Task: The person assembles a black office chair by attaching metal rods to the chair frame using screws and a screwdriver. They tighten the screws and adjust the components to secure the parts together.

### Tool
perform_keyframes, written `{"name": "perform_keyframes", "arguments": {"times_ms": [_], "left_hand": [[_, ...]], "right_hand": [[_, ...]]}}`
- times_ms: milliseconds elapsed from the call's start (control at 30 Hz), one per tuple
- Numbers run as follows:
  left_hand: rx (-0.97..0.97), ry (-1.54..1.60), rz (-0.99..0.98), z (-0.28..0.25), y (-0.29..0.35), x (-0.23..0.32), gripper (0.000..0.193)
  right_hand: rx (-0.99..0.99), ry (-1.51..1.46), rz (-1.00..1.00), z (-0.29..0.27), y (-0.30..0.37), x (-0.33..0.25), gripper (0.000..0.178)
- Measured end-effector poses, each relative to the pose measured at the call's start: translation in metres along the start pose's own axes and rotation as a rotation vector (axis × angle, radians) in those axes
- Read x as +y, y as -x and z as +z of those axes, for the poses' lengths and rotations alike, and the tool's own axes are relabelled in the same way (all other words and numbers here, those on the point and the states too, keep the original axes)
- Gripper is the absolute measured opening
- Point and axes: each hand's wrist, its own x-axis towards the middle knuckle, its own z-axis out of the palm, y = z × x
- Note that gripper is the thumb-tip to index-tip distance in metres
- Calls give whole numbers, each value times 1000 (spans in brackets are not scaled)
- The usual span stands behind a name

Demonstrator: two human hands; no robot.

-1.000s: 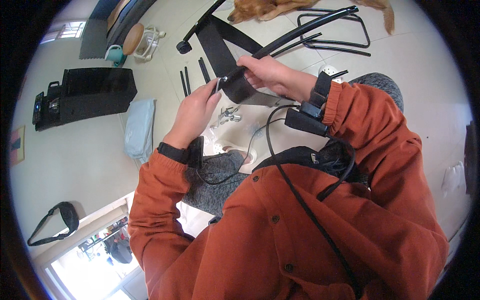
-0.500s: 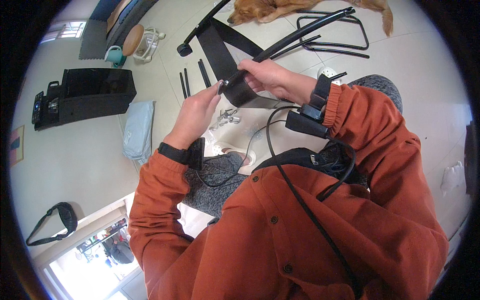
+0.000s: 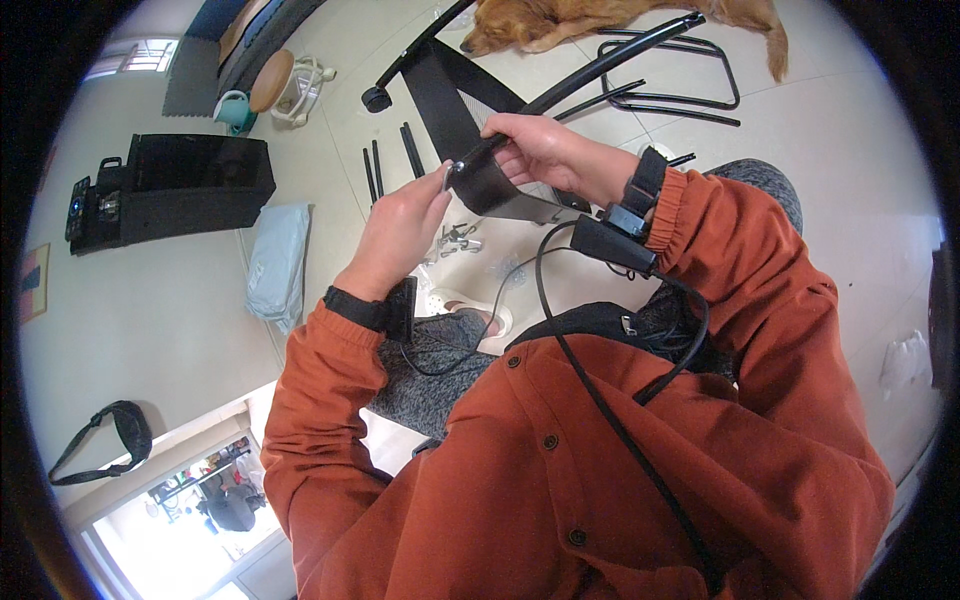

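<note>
A black metal tube [image 3: 615,62] slants from the upper right down to my hands, with a black fabric panel [image 3: 447,100] attached along it. My right hand [image 3: 560,150] is closed around the tube and the fabric edge, thumb on top. At the tube's near end my left hand [image 3: 400,225] pinches a small silver metal piece [image 3: 446,178] against a shiny fitting; the fingers hide most of it. A second black tube [image 3: 420,45] with a round end cap runs along the panel's far side. Below my hands, several small metal parts [image 3: 457,238] lie on the floor.
A brown dog [image 3: 560,22] lies at the far edge, near a black looped tube frame [image 3: 690,70]. Loose black tubes [image 3: 411,150] rest left of the panel. A grey-blue package [image 3: 278,262] and a black boxy appliance [image 3: 200,185] are at left. A black cable [image 3: 545,280] hangs before me.
My hands and the tube have shifted very slightly to the right in view. Both grips look the same, with the left hand still at the tube's end.
</note>
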Motion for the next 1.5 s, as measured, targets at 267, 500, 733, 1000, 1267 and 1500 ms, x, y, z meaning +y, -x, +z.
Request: {"name": "perform_keyframes", "arguments": {"times_ms": [267,500,733,1000,1267,1500], "left_hand": [[-117,15,17,-12,-2,-2,40],[-196,26,92,-20,-8,-4,38],[-210,5,62,-24,-12,-1,34],[-122,28,26,-18,-10,0,34],[-97,40,22,-19,-9,1,30],[-126,46,-17,-18,-10,1,29]], "right_hand": [[-12,60,-29,-1,1,0,21],[13,86,-40,1,6,2,20],[20,135,11,-5,2,-2,27],[-30,94,18,-7,-2,-5,25],[-369,-205,-85,-26,-5,18,15],[-459,-264,-190,-33,-14,36,14]]}}
